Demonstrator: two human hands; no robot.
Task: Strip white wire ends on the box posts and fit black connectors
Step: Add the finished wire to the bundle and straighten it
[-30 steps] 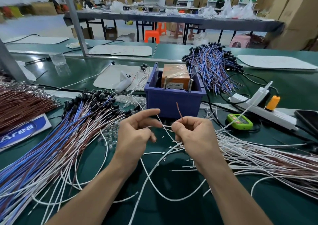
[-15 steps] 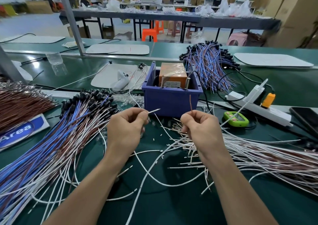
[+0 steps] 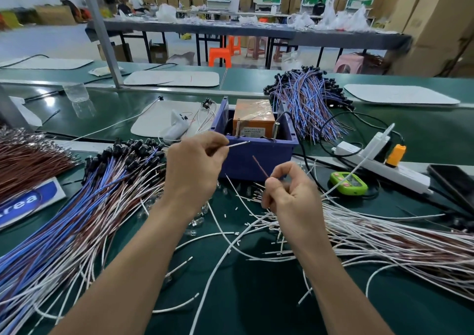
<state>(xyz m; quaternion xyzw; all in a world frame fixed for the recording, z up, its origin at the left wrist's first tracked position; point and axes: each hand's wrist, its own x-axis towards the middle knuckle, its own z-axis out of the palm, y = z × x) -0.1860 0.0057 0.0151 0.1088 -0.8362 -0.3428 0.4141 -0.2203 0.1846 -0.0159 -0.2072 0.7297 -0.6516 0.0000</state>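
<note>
Left hand (image 3: 192,170) had raised its pinched white wire (image 3: 238,144) toward the blue box (image 3: 279,157); right hand (image 3: 289,193) pinched brown wire (image 3: 259,166). Wires judged light, limp; best held near tip.

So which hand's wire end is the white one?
The left hand holds it: the white wire end points toward the blue box, while the right hand pinches a brown wire end.

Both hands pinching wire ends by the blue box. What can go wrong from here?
1. Left hand pinches the white wire close to its tip; fingers may brush the box posts while stripping.
2. Right hand holds a brown wire that could snag the blue box.
3. Loose white wires around the forearms may get dragged.
</note>
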